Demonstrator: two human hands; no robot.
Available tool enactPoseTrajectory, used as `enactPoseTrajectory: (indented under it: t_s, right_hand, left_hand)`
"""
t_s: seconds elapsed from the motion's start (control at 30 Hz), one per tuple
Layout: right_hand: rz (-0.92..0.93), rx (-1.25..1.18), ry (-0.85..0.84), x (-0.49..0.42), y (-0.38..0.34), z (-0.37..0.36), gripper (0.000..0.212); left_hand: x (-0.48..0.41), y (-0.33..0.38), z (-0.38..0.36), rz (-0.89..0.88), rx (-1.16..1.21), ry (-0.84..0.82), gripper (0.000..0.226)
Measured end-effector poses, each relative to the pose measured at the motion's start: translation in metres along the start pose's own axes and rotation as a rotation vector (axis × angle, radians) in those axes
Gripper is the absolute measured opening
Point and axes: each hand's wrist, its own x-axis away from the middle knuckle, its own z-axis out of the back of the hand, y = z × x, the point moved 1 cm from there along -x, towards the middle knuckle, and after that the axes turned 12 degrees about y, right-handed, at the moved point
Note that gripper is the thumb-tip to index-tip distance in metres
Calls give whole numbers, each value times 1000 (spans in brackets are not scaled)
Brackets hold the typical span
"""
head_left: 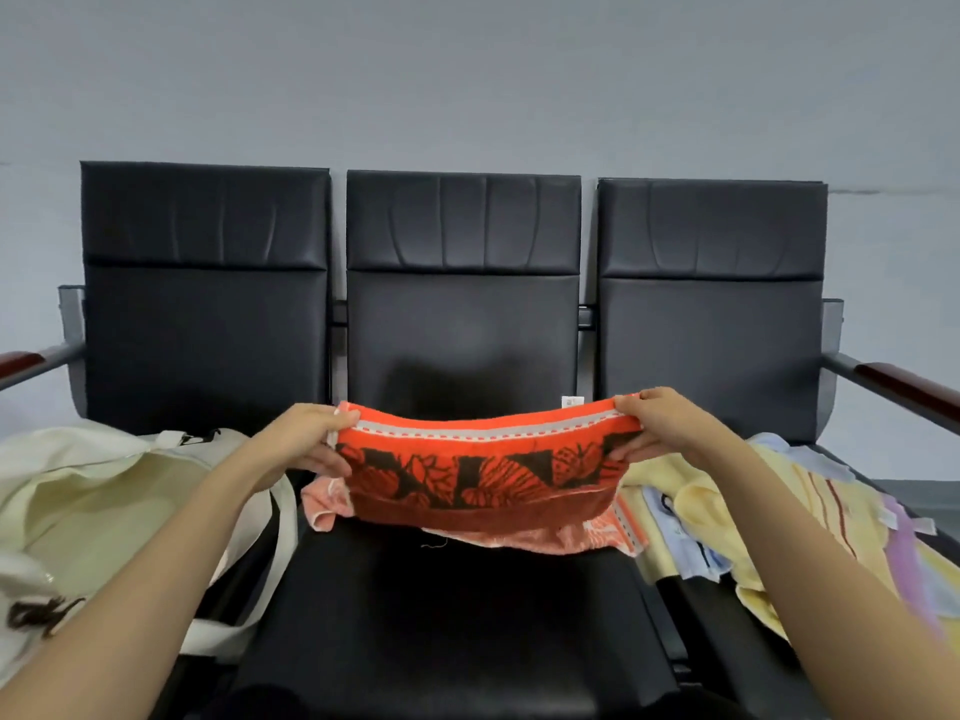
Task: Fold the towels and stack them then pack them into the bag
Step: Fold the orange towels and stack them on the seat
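Each grip pinches one upper corner of the orange towel (483, 472), left hand (304, 441) and right hand (670, 423), above the rear edge of the middle seat (457, 615). Keep corners level; align edges before lowering.

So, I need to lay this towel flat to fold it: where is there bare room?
The front of the middle seat is bare, bordered by the bag on the left, the towel pile on the right and the orange towel behind. Either side of it is crowded by those.
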Motion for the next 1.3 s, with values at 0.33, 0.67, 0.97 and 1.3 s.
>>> enactPoseTrajectory:
  t_s: [0.33, 0.67, 0.97, 1.3]
  right_hand:
    - [-294, 202, -157, 13, 121, -43, 32]
    - [46, 87, 136, -26, 116, -70, 20]
    - [123, 296, 272, -78, 121, -105, 23]
    - [130, 365, 278, -89, 141, -122, 35]
  left_hand:
    - [-5, -109, -64, 172, -254, -105, 20]
    - [-32, -114, -89, 92, -6, 171, 23]
    - [-72, -131, -105, 131, -5, 236, 37]
    - [-76, -148, -118, 183, -175, 194, 28]
